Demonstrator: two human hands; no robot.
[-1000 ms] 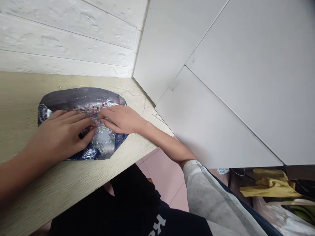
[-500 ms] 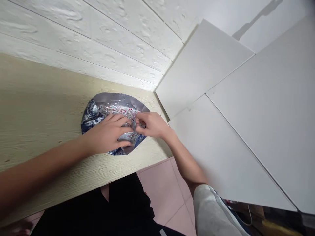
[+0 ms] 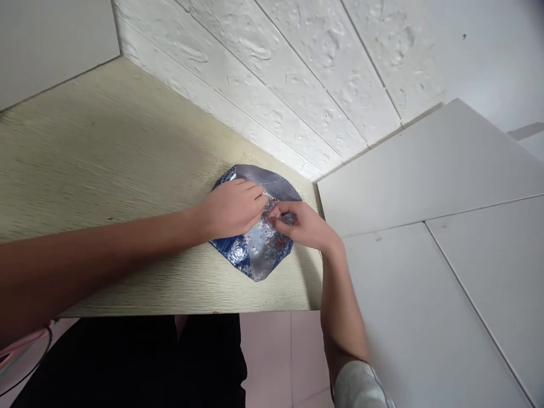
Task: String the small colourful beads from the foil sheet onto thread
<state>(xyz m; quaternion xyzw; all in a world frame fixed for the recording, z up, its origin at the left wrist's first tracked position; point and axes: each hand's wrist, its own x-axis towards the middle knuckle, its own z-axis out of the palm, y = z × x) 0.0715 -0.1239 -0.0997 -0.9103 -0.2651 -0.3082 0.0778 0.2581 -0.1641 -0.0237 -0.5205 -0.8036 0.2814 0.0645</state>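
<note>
A shiny blue and silver sheet (image 3: 255, 258) lies flat near the right end of a pale wooden table (image 3: 106, 170). Several tiny red and clear beads (image 3: 267, 233) are scattered on it. My left hand (image 3: 232, 208) rests on the sheet's left half, fingers curled down onto the beads. My right hand (image 3: 300, 225) comes in from the right, thumb and fingers pinched together over the beads, fingertips almost touching those of the left hand. What the pinch holds is too small to make out.
A white brick-textured wall (image 3: 297, 73) runs behind the table. White panels (image 3: 425, 226) stand close against the table's right end. A white panel (image 3: 51, 39) closes the far left. Pink floor tiles (image 3: 276, 351) and my dark lap show below the table's front edge.
The view has swung left, so the sheet and hands now sit further right. The right hand went from flat fingers to a pinch. Both hands stay on the sheet.
</note>
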